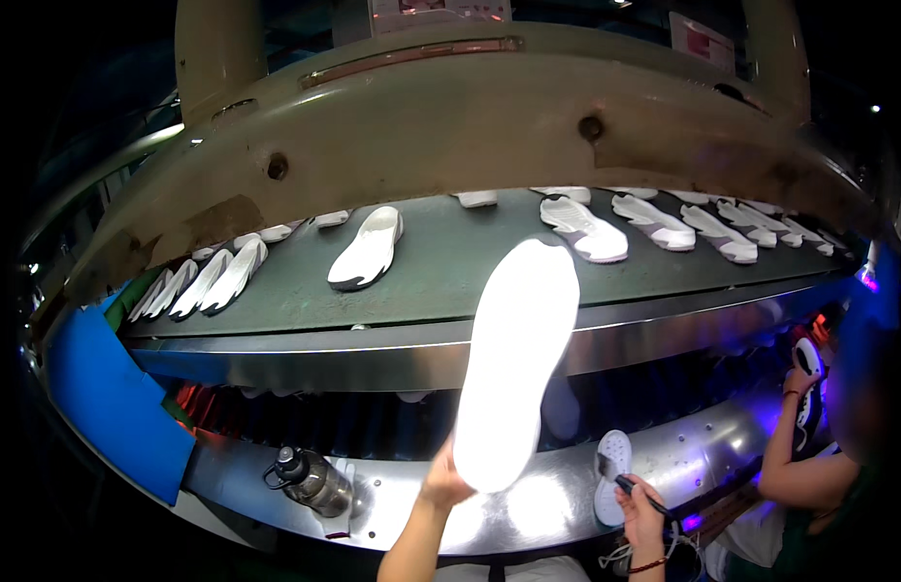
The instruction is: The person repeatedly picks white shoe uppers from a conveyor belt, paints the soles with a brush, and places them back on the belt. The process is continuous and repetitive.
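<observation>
The left hand [442, 482] is gripping the raised white sole [516, 359], fingers wrapping its heel; the right hand [640, 504] is pinching a dark brush [620, 477], bristles nearing but not yet touching the sole.

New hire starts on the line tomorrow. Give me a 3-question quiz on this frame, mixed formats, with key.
1. True or false: the left hand holds the large white sole up over the steel ledge.
2. Multiple choice: what does the right hand grip? A) a metal bottle B) a dark brush-like tool C) a finished shoe
3. Fill in: the metal water bottle lies to the person's ____ of both hands.

Key
1. True. The sole is lifted, toe pointing toward the conveyor belt.
2. B. The dark tool sits next to a small white sole on the ledge.
3. Left.
</observation>
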